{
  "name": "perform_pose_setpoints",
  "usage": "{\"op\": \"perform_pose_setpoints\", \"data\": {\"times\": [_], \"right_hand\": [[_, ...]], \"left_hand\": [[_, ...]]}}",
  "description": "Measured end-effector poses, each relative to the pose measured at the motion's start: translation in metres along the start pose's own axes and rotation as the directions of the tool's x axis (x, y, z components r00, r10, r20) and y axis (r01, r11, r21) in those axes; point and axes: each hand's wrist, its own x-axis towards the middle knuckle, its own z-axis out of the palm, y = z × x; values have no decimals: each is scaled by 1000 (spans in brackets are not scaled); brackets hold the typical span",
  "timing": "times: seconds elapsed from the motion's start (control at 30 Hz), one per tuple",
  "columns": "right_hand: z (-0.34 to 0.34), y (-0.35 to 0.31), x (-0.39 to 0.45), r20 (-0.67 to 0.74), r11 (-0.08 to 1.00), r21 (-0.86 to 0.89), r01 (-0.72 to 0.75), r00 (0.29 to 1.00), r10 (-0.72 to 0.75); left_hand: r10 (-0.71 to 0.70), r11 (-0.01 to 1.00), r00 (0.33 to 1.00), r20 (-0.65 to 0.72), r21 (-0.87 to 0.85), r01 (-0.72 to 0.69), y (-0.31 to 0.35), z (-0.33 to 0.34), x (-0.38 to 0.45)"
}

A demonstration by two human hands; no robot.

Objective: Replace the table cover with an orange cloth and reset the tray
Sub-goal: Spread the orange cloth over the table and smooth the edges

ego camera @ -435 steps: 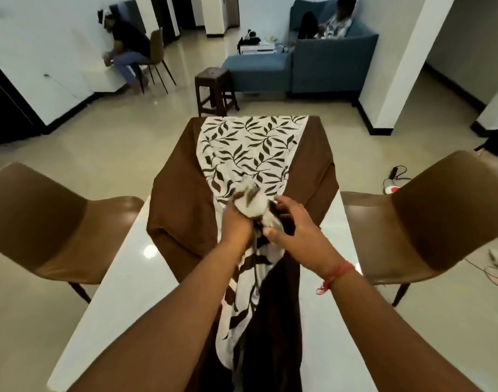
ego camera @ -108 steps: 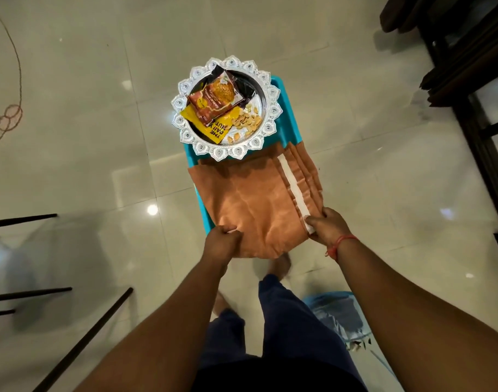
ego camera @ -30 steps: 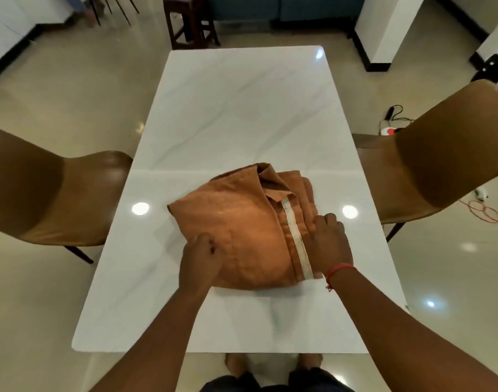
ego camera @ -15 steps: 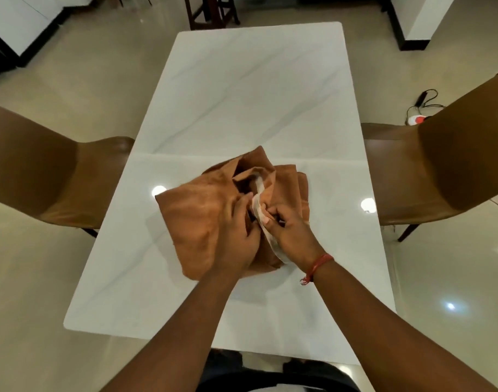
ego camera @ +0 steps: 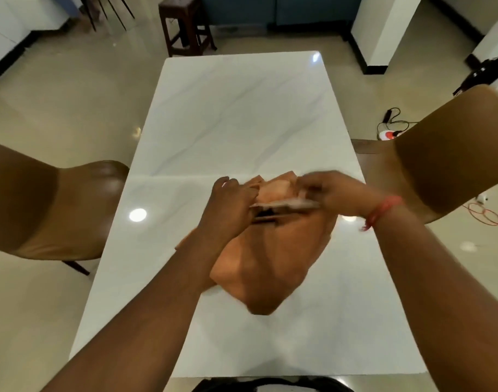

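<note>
Head view: the orange cloth [ego camera: 270, 258] lies bunched on the near half of the white marble table [ego camera: 236, 114], its pale-striped edge lifted off the top. Left hand [ego camera: 231, 205] has fingers curled round that edge at the cloth's left end. Right hand [ego camera: 330, 193], blurred, grips the same edge at the cloth's right end. Brown chairs [ego camera: 72, 210] flank the table on both sides. A wooden stool [ego camera: 185, 21] stands beyond the table's far end.
</note>
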Motion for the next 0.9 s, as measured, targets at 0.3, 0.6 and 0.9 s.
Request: {"op": "perform_pose_setpoints", "data": {"times": [0.3, 0.6, 0.9], "right_hand": [[-44, -87, 74, -771, 915, -403, -21, 546, -327], [7, -79, 35, -182, 917, 169, 362, 926, -332], [-42, -10, 19, -275, 986, -112, 124, 950, -151]], "left_hand": [[-400, 863, 890, -217, -417, 286, -13, -78, 12], [-310, 713, 950, -34, -670, 209, -11, -114, -3], [-533, 619, 825, -186, -750, 231, -44, -141, -3]]}}
